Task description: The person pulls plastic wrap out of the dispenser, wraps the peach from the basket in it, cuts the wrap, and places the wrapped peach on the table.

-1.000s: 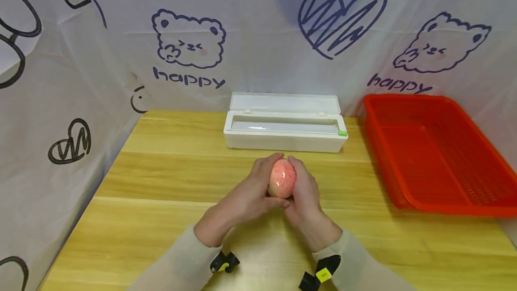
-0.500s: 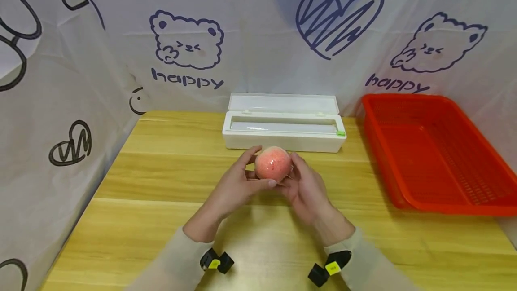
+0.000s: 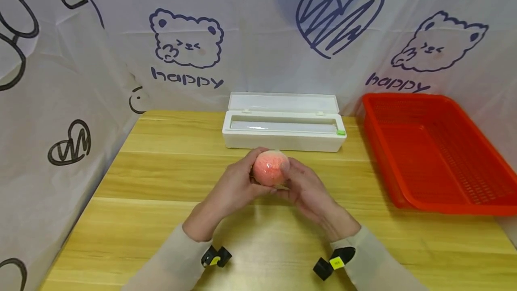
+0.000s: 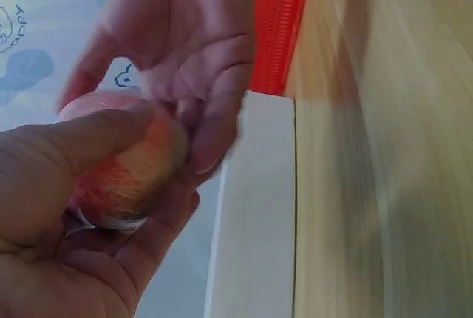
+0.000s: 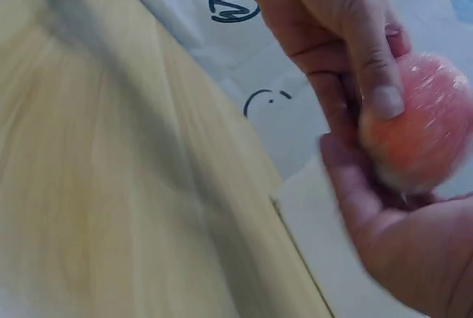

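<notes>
A round pink peach (image 3: 269, 168), shiny with clear wrap, is held between both hands over the middle of the table. My left hand (image 3: 233, 188) grips it from the left, its thumb laid across the near side in the left wrist view. From the other side my right hand (image 3: 310, 192) holds it, with the thumb on the peach's right face. In the right wrist view, the peach (image 5: 432, 129) has glossy creases of film over its skin, and the right fingers curl under it. Most of its underside is hidden by fingers.
Behind the hands stands a white cling film dispenser (image 3: 282, 142), its lid raised and a roll inside. A red plastic basket (image 3: 397, 192) sits at the right on the wooden table (image 3: 153, 178). White cloth with drawings hangs behind and at the left.
Both hands have brought the peach slightly left and turned it. The right hand opened away from it half a second ago and now has its thumb back on it.
</notes>
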`<action>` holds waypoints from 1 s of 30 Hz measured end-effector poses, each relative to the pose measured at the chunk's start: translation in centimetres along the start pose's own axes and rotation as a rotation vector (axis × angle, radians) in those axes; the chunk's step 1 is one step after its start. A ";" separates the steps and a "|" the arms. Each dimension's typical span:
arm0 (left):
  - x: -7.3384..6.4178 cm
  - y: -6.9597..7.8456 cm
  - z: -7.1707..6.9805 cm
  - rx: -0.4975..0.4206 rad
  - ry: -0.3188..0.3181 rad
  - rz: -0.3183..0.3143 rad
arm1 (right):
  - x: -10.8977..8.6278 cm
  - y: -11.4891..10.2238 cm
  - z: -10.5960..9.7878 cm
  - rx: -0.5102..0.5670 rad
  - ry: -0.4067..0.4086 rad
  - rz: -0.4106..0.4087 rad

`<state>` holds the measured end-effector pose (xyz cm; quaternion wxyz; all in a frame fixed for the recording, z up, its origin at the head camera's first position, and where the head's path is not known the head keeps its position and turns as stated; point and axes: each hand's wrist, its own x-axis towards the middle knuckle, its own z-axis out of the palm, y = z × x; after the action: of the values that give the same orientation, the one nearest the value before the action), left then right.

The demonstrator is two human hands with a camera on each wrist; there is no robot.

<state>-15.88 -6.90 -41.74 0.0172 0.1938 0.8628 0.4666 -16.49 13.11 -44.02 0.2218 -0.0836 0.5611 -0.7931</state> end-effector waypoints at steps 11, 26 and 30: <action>-0.3 0.0 1.7 0.226 0.002 0.168 | 1.3 -0.5 2.2 0.164 0.382 0.159; -0.4 0.7 2.7 0.126 -0.018 0.062 | 1.7 -0.3 2.8 0.146 0.586 -0.060; -0.3 0.9 2.6 0.101 -0.036 0.025 | 1.9 -0.2 3.0 0.201 0.667 -0.076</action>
<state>-14.76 -4.50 -42.48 0.0173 0.2138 0.8823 0.4190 -17.12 9.75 -42.97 0.0036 0.1814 0.5181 -0.8359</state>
